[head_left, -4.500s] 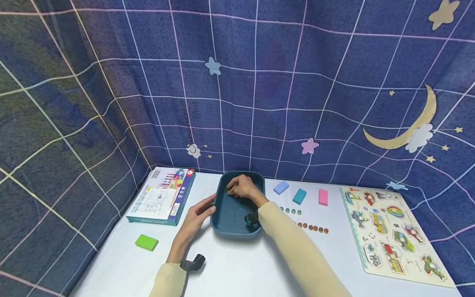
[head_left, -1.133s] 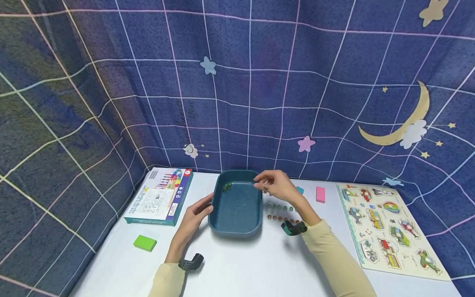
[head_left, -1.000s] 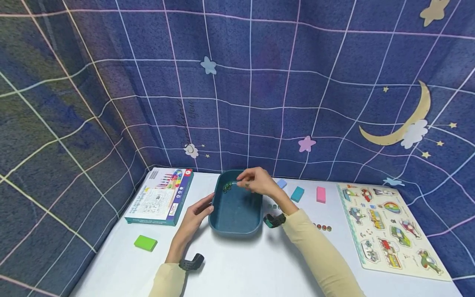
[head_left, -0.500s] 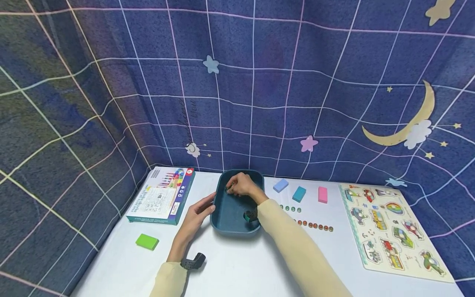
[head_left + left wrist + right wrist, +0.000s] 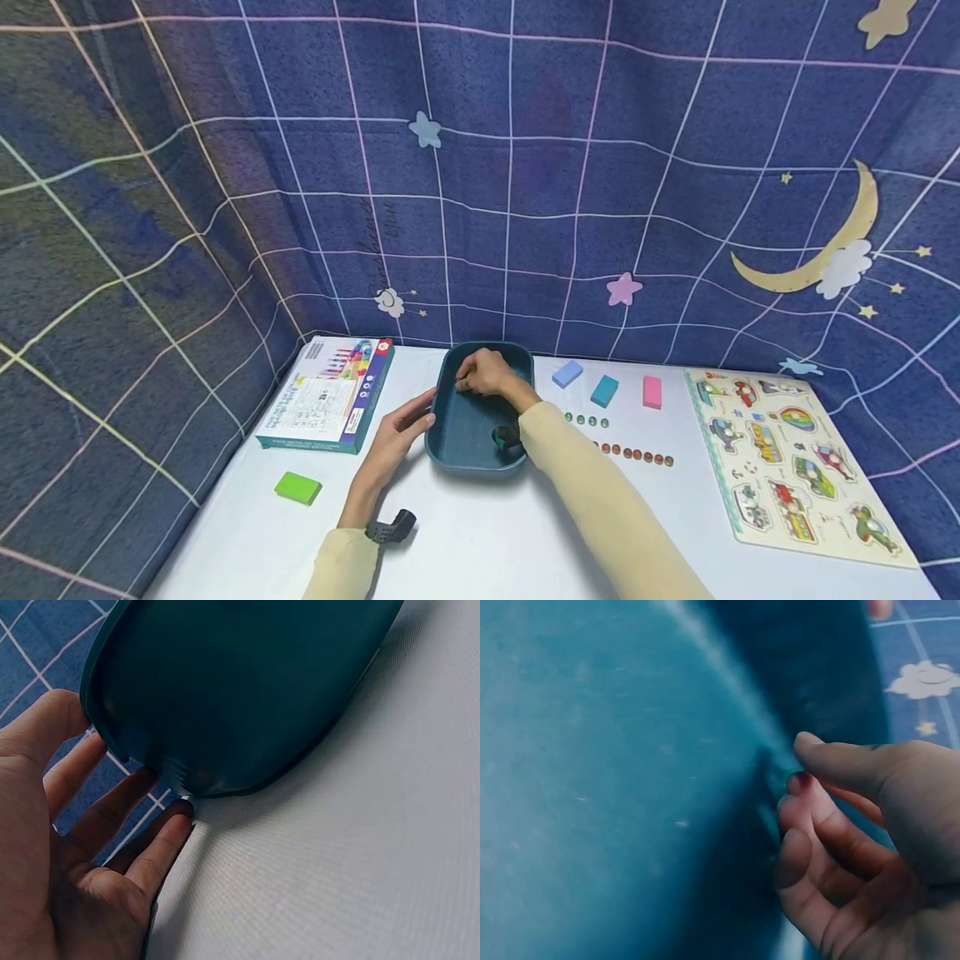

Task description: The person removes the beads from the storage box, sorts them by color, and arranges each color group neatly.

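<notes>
A dark teal plastic bin stands at the back middle of the white table. My right hand reaches down into its far left corner, thumb and fingers brought together. In the right wrist view, the thumb and fingertips pinch a small red-and-green glass marble, mostly covered by the fingers. My left hand rests its fingertips against the bin's left side, fingers fairly straight, as the left wrist view also shows. Right of the bin lie a row of green marbles and a row of reddish ones, partly hidden by the right sleeve.
Light blue, teal and pink blocks lie behind the marbles. A wooden picture puzzle board is at the right. A boxed set and a green block sit at the left. A patterned curtain hangs behind.
About a second ago my right hand was over the bin's right edge; it has moved left and down into the far left corner. My left hand stays at the bin's side.
</notes>
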The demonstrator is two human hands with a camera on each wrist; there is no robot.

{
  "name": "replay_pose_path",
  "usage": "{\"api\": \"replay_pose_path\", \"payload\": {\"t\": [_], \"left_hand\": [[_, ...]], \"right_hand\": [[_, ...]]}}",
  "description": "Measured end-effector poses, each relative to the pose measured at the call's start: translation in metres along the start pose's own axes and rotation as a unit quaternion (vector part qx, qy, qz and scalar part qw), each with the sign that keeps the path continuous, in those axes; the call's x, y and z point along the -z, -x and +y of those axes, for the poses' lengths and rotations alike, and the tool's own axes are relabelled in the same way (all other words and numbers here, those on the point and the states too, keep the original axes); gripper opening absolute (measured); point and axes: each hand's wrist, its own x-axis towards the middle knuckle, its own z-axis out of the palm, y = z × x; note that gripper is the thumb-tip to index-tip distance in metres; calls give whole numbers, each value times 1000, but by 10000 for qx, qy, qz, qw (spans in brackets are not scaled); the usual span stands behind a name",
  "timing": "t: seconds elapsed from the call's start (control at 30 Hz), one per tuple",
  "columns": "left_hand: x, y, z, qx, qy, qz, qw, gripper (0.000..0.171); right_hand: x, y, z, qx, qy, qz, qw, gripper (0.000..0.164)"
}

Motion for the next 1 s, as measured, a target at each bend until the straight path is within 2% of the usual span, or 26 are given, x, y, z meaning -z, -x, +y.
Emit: {"api": "replay_pose_path", "payload": {"t": [0.17,0.37,0.47,0.6,0.77,0.9,1.0], "left_hand": [[0,0,0,17,17,18,10000,54],[3,0,2,43,-25,40,10000,54],[3,-1,2,60,-25,91,9999,54],[2,-2,3,133,-52,113,9998,54],[0,-1,3,172,-54,123,9998,54],[-1,-1,1,140,-25,126,9998,53],[-2,-1,0,148,-31,132,9998,53]], "right_hand": [[23,11,-1,239,-486,-39,9985,14],[62,41,4,519,-1002,78,9936,19],[80,63,15,706,-974,304,9923,19],[97,103,45,809,-664,738,9918,18],[108,167,95,474,-273,1270,9904,16],[111,216,132,-105,-180,1688,9854,16],[112,245,150,-567,-185,1876,9804,16]]}}
